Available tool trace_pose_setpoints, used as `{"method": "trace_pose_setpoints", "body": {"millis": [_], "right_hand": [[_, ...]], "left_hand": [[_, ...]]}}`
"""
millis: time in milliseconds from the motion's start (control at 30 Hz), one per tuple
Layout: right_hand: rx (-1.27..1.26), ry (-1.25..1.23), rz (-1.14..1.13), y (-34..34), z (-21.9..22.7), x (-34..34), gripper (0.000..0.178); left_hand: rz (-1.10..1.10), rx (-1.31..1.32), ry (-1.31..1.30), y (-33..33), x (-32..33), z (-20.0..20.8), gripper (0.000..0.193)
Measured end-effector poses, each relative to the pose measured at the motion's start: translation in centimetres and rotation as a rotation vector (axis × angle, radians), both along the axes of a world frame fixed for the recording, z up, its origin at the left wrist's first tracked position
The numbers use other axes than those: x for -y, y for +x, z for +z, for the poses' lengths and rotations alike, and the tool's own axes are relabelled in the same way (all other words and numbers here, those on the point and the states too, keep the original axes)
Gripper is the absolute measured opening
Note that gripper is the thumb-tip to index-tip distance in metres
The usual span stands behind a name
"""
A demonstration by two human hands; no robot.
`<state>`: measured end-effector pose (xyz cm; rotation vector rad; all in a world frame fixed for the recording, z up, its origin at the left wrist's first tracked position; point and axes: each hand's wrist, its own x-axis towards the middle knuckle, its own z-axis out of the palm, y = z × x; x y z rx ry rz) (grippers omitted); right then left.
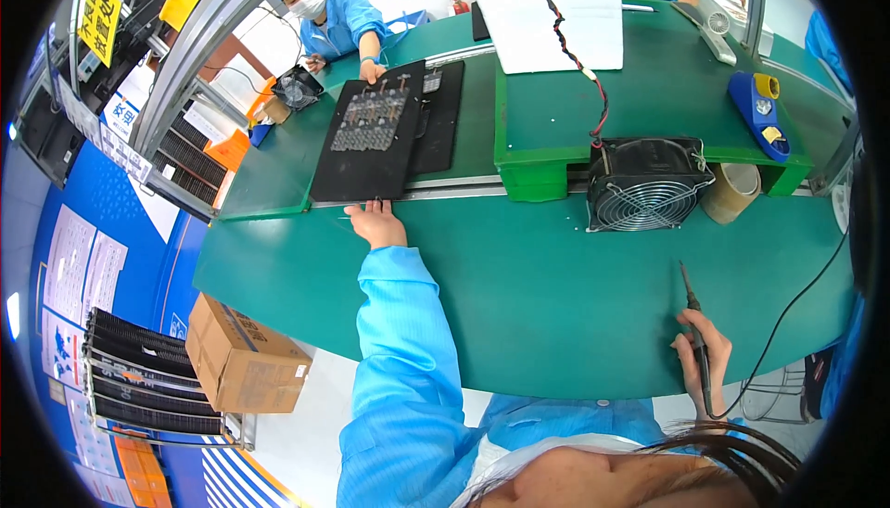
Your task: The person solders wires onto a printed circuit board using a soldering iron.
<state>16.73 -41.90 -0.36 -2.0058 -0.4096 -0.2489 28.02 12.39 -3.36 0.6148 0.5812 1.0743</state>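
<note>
Left hand (378,227) touched the black board (387,172), grip unclear; right hand (712,346) grasped a soldering iron (705,374); tilting could spill parts (369,120).

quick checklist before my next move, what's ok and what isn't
1. Left hand at the black tray's near edge: ok.
2. Co-worker's hand clear of the tray: not ok, it is at the far edge.
3. Small grey parts on the tray: ok.
4. Soldering iron back in the blue stand: not ok, the right hand holds it.
5. Iron's tip cool: cannot tell.
6. Fan running: cannot tell.
</note>
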Motion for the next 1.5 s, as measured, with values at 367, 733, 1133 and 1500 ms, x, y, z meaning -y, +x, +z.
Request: {"method": "trace_pose_setpoints", "body": {"millis": [367, 733, 1133, 1500], "right_hand": [[-0.036, 0.021, -0.011, -0.1, 0.2, -0.1, 0.029], [-0.010, 0.042, 0.009, 0.0, -0.1, 0.0, 0.031], [-0.002, 0.020, 0.049, 0.2, -0.4, 0.1, 0.032], [0.117, 0.023, 0.049, -0.4, -0.7, 0.7, 0.031]], "left_hand": [[-0.171, 0.115, -0.121, -0.3, -2.9, 0.4, 0.045], [-0.204, 0.363, -0.095, -3.8, -4.2, -0.7, 0.035], [-0.318, 0.275, 0.181, -21.0, 5.4, 2.7, 0.038], [-0.773, 0.014, -0.119, -28.6, 25.2, 3.6, 0.037]]}}
